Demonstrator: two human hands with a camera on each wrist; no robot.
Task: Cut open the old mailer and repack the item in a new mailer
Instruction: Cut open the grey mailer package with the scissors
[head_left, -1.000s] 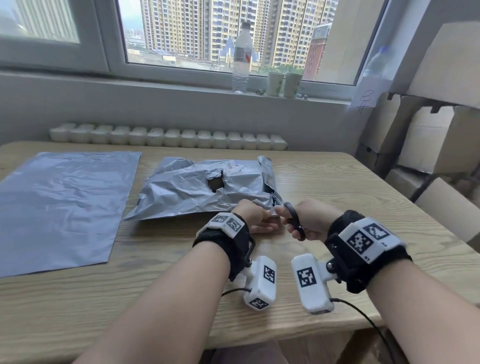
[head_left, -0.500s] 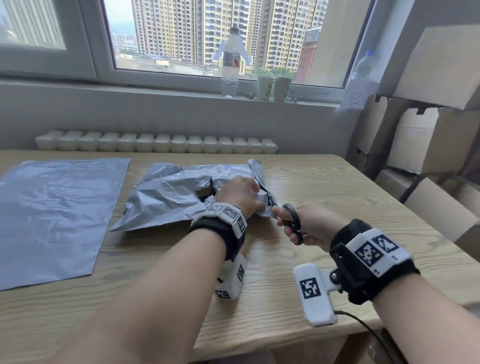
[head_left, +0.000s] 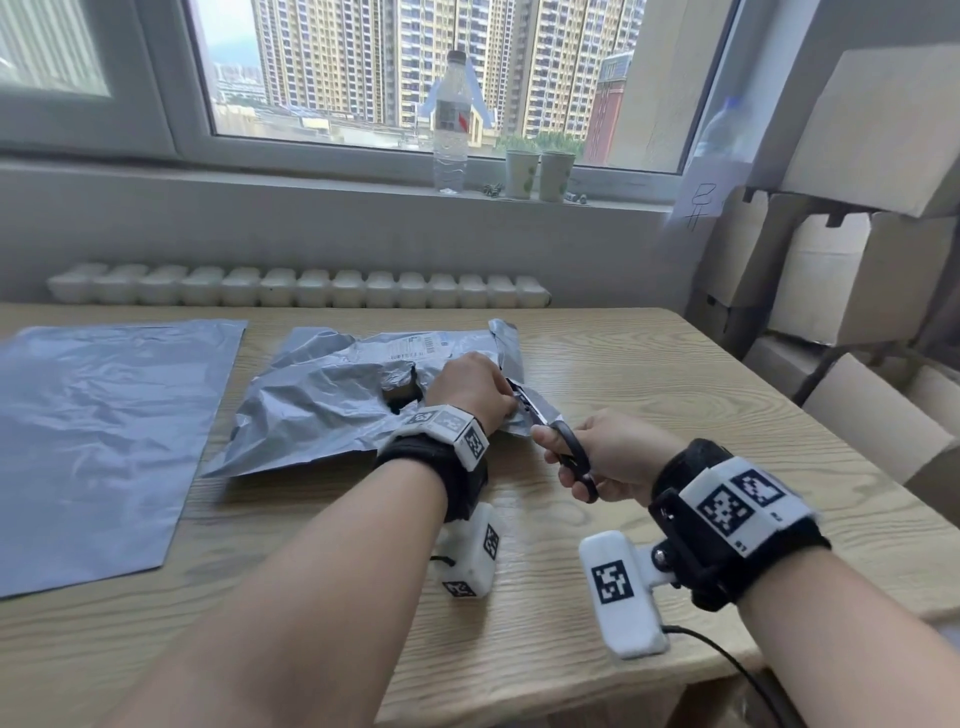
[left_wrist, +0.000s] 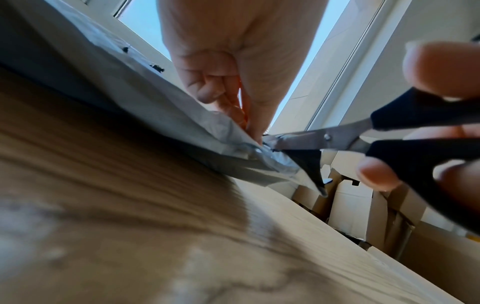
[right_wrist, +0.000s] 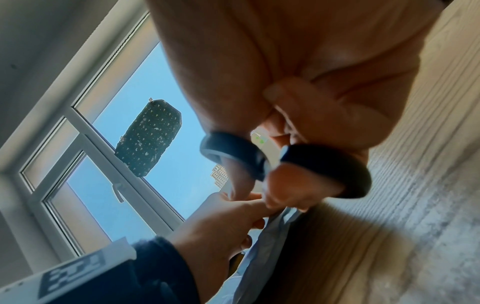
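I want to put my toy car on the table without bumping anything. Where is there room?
There is bare wood on the table to the right of the crumpled old mailer, up to the far right corner. There is more along the near edge, left of the arms, below the flat new mailer. The middle is crowded: the left hand holds the old mailer while the right hand works the scissors.

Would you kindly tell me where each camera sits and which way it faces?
Head: above, looking down at the table; both forearms, left hand, right hand.
Left wrist: low by the tabletop, looking along the left hand at the mailer.
Right wrist: under the right hand, looking up toward the window.
Shared: all show the scissors.
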